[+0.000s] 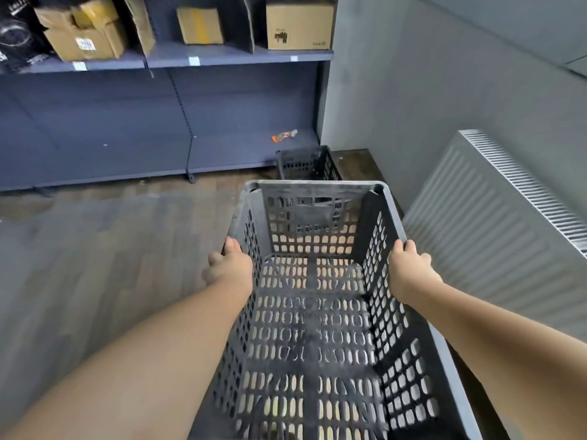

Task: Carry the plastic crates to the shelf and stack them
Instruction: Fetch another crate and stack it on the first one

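I carry a grey perforated plastic crate (314, 315) in front of me, above the floor. My left hand (230, 265) grips its left rim and my right hand (409, 268) grips its right rim, fingers curled over the edges. The crate has nothing inside. A second dark crate (306, 163) stands on the floor ahead, by the right end of the dark blue shelf unit (158, 122). Part of that crate is hidden behind the one I hold.
Cardboard boxes (298, 25) sit on the upper shelf board. An orange wrapper (283, 135) lies on the bottom shelf board. A white radiator (508, 223) lines the grey wall on the right. Wooden floor (111, 249) spreads to the left.
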